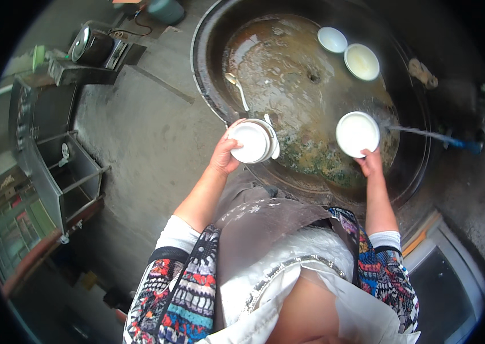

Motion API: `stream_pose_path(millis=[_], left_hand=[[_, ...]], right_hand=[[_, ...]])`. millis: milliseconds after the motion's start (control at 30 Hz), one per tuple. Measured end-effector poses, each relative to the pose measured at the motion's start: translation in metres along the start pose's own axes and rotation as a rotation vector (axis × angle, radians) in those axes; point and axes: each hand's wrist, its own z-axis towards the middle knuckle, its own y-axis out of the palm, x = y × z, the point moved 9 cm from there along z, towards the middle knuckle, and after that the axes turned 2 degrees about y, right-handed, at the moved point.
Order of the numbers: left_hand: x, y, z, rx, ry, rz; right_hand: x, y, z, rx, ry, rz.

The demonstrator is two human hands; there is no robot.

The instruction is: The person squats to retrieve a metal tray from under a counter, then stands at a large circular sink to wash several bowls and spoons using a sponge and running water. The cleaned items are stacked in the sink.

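My left hand grips a stack of white bowls at the near rim of a large round dark wok. My right hand holds one white bowl tilted under a jet of water from a blue hose nozzle. Murky wash water fills the wok. Two more white bowls sit in the wok at its far side. A white spoon lies in the water on the left.
The wok sits in a grey concrete counter. A metal stand and a black pot are at the left. A light-framed dark panel lies at the lower right.
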Motion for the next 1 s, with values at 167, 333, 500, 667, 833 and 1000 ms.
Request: stream_pose_path(millis=[167,333,500,667,833,1000], left_hand=[[0.001,0.004,0.001,-0.057,-0.032,-0.115],[0.004,0.008,-0.001,-0.085,-0.084,-0.193],[0.003,0.010,0.001,-0.122,-0.111,-0.177],[0.001,0.007,0.004,-0.129,-0.138,-0.160],[-0.002,0.005,0.008,-0.119,-0.168,-0.134],[-0.003,0.004,0.009,-0.077,-0.180,-0.100]], right_hand=[[0.009,0.160,-0.032,-0.249,0.035,-0.282],[-0.037,0.306,-0.042,-0.389,-0.249,-0.640],[-0.123,0.360,-0.067,-0.221,-0.822,-0.937],[-0.150,0.292,-0.072,0.076,-0.824,-1.062],[-0.120,0.143,-0.044,0.194,-0.325,-0.513],[-0.089,0.001,-0.014,0.268,-0.073,0.384]])
